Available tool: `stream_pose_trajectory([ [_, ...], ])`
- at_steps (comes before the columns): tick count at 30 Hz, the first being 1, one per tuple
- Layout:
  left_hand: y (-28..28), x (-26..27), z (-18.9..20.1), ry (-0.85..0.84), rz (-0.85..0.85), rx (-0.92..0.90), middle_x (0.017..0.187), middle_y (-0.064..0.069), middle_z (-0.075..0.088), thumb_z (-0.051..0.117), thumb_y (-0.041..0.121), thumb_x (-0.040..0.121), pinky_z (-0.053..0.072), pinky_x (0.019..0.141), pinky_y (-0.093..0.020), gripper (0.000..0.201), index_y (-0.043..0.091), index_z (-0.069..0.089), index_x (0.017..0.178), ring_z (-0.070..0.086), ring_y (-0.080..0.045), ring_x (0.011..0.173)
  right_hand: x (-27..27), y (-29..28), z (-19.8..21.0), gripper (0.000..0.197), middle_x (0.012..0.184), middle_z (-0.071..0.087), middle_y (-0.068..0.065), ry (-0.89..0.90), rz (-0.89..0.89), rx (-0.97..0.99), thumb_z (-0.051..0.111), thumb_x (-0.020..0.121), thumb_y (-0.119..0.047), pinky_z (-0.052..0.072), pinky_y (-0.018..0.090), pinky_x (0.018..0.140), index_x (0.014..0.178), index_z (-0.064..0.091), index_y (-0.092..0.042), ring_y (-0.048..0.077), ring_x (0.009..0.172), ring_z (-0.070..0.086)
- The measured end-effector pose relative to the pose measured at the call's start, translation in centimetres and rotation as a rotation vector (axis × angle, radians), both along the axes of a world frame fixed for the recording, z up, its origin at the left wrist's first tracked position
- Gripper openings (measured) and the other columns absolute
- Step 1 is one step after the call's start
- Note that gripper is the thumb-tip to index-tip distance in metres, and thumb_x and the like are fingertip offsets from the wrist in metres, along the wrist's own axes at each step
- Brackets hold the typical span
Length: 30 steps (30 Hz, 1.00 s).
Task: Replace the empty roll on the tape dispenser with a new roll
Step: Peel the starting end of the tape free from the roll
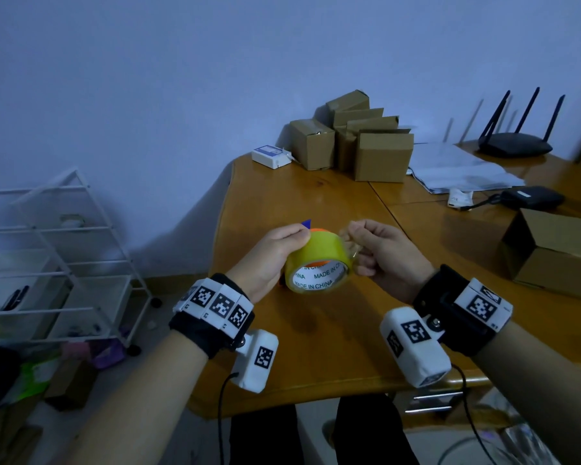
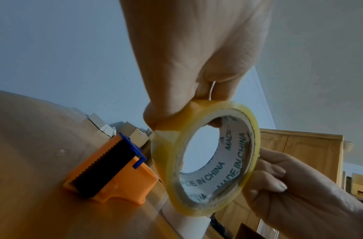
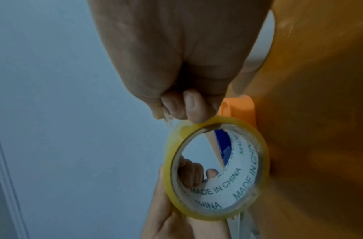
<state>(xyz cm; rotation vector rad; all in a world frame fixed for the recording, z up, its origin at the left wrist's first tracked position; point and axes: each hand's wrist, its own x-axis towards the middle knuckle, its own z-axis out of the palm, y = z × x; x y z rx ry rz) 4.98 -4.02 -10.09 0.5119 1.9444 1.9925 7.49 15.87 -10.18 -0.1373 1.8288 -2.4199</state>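
The new tape roll [image 1: 319, 267] is held above the table [image 1: 332, 347], gripped at its rim by the left hand [image 1: 269, 260], while its loose end appears pinched by the right hand [image 1: 388, 260]. Just behind the roll, the orange dispenser [image 2: 113, 169] lies on the table. The end is judged being freed; seating the roll on the dispenser comes next.

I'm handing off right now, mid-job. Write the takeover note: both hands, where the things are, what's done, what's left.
Left hand: grips the new tape roll by its outer band, above the table.
Right hand: pinches the roll's far edge, apparently at the loose end.
Orange dispenser: on the table behind the roll, nobody holding it.
Done: new roll in hand.
Left: seat the roll on the dispenser and thread the tape to the cutter. Old core not in view.
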Motion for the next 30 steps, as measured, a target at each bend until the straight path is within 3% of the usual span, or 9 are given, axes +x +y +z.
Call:
stream_pose_trajectory([
  [6,0.3,0.0,0.5,0.020,0.024,-0.034,0.077,-0.002,0.066,0.044,0.020,0.104,0.046,0.080,-0.032,0.031,0.015,0.065,0.081,0.062,-0.018,0.077,0.1,-0.1,0.1,0.022,0.065,0.043,-0.001,-0.054,0.012,0.002,0.044,0.104,-0.027,0.028,0.022,0.044,0.111,0.057,-0.010,0.010,0.053,0.033],
  [9,0.2,-0.1,0.8,0.025,0.032,-0.048,0.078,-0.003,0.066,0.045,0.020,0.103,0.046,0.083,-0.034,0.031,0.016,0.065,0.080,0.062,-0.020,0.081,-0.1,-0.2,0.5,0.013,0.067,0.044,0.002,-0.065,0.026,-0.021,0.047,0.099,-0.014,0.029,0.025,0.046,0.104,0.059,-0.011,0.013,0.053,0.036],
  [13,0.0,-0.3,1.0,0.036,0.050,-0.057,0.081,-0.007,0.062,0.045,0.020,0.103,0.044,0.082,-0.035,0.029,0.013,0.062,0.081,0.059,-0.023,0.082,-0.1,-0.4,1.0,0.019,0.068,0.048,0.004,-0.042,0.018,0.041,0.045,0.094,-0.002,0.037,0.026,0.047,0.095,0.063,-0.007,0.014,0.054,0.040],
  [16,-0.1,-0.2,1.0,0.037,0.062,-0.059,0.080,-0.008,0.060,0.045,0.019,0.103,0.043,0.078,-0.033,0.027,0.011,0.060,0.082,0.057,-0.023,0.080,0.0,-0.6,1.3,0.018,0.068,0.049,0.005,-0.022,0.001,0.088,0.045,0.097,-0.008,0.039,0.026,0.050,0.091,0.062,-0.003,0.014,0.055,0.042],
  [20,0.0,-0.2,0.9,0.034,0.056,-0.061,0.087,-0.016,0.058,0.046,0.020,0.103,0.042,0.084,-0.038,0.024,0.008,0.059,0.086,0.056,-0.027,0.087,0.0,-0.5,0.8,0.023,0.067,0.047,0.000,0.023,0.001,0.169,0.063,0.093,-0.028,0.038,0.025,0.052,0.092,0.058,-0.006,0.011,0.055,0.042],
  [23,0.0,-0.1,1.0,0.030,0.060,-0.045,0.087,-0.017,0.058,0.045,0.019,0.102,0.044,0.080,-0.035,0.022,0.006,0.058,0.089,0.058,-0.027,0.083,0.0,-0.2,0.4,0.007,0.068,0.047,-0.002,0.158,-0.016,0.296,0.061,0.096,-0.014,0.036,0.023,0.052,0.092,0.059,-0.008,0.010,0.056,0.040],
  [26,0.1,0.0,1.2,0.017,0.055,-0.003,0.078,-0.006,0.062,0.045,0.018,0.103,0.048,0.073,-0.027,0.024,0.010,0.058,0.084,0.061,-0.018,0.075,0.0,-0.2,0.1,0.010,0.071,0.048,0.000,0.286,-0.112,0.412,0.057,0.099,-0.015,0.036,0.026,0.051,0.093,0.064,-0.011,0.012,0.056,0.040],
  [30,0.0,0.1,1.7,-0.010,0.048,0.043,0.076,-0.004,0.063,0.045,0.020,0.103,0.050,0.073,-0.028,0.024,0.010,0.057,0.084,0.063,-0.017,0.073,0.2,-0.3,0.3,0.013,0.061,0.054,-0.003,0.353,-0.201,0.393,0.059,0.097,-0.014,0.041,0.027,0.050,0.099,0.070,-0.008,0.013,0.053,0.046],
])
